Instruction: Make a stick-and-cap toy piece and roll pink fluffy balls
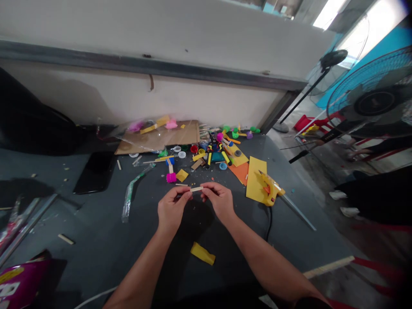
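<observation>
Between my two hands, just above the dark table, is a short pale wooden stick [196, 189]; it could be more than one stick lying together. My left hand [172, 208] pinches its left end between thumb and fingers. At the right end, my right hand [219, 199] holds it in the same kind of pinch. A folded yellow strip [202, 253] lies on the table below my hands. Just beyond them are a small yellow square [182, 175] and a blue-and-pink piece joined by sticks [171, 169].
A yellow glue gun [271, 189] rests on a yellow sheet [256, 165] at right, its cord trailing forward. A black phone [94, 172] lies at left. Pliers [222, 152], caps and scraps crowd the back near a cardboard sheet [183, 132]. A fan [375, 101] stands beyond the right edge.
</observation>
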The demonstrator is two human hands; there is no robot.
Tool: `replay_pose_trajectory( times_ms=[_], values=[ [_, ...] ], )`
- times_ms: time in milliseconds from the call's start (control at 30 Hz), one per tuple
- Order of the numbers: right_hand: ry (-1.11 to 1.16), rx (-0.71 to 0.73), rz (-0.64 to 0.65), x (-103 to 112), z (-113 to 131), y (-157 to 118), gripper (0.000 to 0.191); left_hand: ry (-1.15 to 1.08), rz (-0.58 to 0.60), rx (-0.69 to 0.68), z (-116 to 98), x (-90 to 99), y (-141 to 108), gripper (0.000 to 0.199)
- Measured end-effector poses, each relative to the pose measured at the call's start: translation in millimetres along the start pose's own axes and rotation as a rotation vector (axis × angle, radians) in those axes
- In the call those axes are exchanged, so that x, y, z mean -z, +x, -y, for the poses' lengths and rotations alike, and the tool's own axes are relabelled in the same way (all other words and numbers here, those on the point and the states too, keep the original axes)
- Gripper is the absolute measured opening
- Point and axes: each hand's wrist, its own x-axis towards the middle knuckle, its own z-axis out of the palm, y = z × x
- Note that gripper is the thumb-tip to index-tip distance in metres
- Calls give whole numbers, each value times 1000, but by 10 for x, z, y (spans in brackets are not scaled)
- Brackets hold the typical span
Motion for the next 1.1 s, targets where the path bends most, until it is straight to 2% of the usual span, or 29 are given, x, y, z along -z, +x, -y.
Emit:
replay_pose_trajectory(
  times_ms=[167,300,433,567,1100],
  values=[
    [32,-19,-5,-5,-5,6,12,118,13,-179,32,25,9,16],
    [35,-27,7,-6,-1,1,12,263,-27,-349,13,42,3,11],
    [35,-31,0,-13,5,-12,13,332,-60,-423,-1,47,-8,11],
    [41,-23,-2,-19,4,-20,12,340,-61,-432,-3,43,-18,13],
    [25,-4,-13,4,11,-7,10,289,-44,-320,-45,18,-25,13]
  ],
)
